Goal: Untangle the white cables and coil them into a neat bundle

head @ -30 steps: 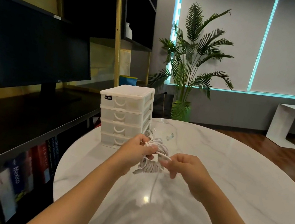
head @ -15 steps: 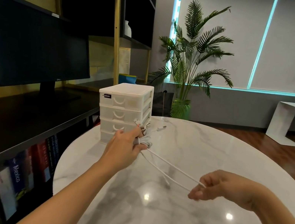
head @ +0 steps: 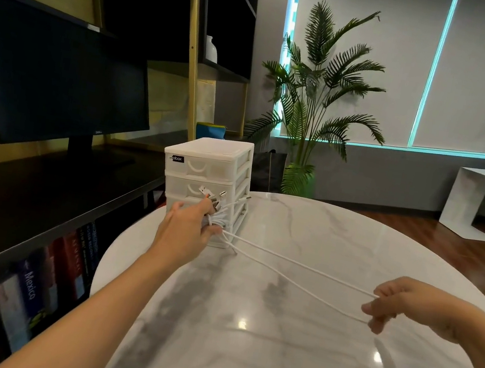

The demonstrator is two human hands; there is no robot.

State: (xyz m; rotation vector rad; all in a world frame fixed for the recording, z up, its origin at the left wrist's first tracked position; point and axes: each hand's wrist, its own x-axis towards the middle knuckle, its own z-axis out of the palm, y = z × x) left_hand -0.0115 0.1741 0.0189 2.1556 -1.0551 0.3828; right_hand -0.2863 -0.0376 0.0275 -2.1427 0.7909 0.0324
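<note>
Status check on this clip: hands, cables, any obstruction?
Left hand grips the bunched white cables; right hand pinches two strands pulled taut above the table. Not coiled yet. Drawer unit close behind the bunch.

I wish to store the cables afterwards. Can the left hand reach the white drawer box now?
Probably yes: the left hand is right in front of the drawer box, nothing between them. But its fingers grip the white cables.

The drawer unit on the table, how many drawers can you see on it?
3 drawers of the white drawer unit show: top, second, and a third mostly behind the left hand. That hand and the white cables may hide another below.
</note>
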